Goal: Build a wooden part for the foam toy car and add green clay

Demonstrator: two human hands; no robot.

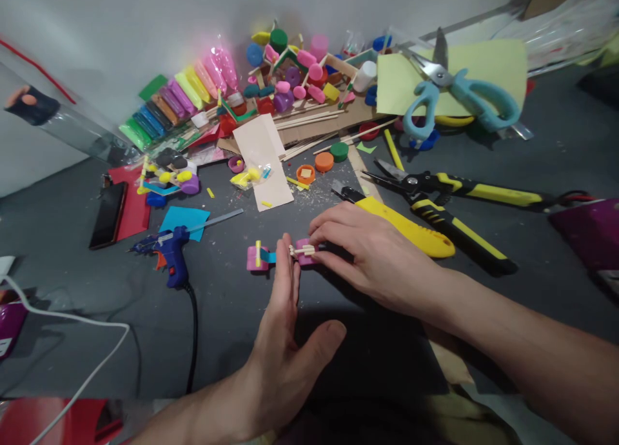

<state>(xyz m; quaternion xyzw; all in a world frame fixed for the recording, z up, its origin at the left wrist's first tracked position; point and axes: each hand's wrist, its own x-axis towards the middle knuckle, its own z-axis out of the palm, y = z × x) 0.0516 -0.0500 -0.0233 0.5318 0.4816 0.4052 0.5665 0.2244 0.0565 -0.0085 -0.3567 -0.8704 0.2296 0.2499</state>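
A small handmade piece lies on the dark table in front of me. Its left end is a pink cap-like part (pixel 252 259) with a short yellow stick and a blue strip (pixel 267 257); at its right end, light sticks rest on another pink part (pixel 305 260). My left hand (pixel 278 355) stands on edge across the middle of the piece, fingers straight and thumb apart, hiding what joins the ends. The curled fingers of my right hand (pixel 370 245) are closed at the right pink part. Just beyond that hand lies a yellow utility knife (pixel 411 229).
A blue glue gun (pixel 173 255) with a black cord lies left. Black-yellow pliers (pixel 464 193) and scissors (pixel 440 77) lie right. Colourful modelling clay packs (pixel 178 97), several caps and wooden sticks (pixel 309 122) crowd the back. A phone (pixel 109 214) and bottle (pixel 72 129) are far left.
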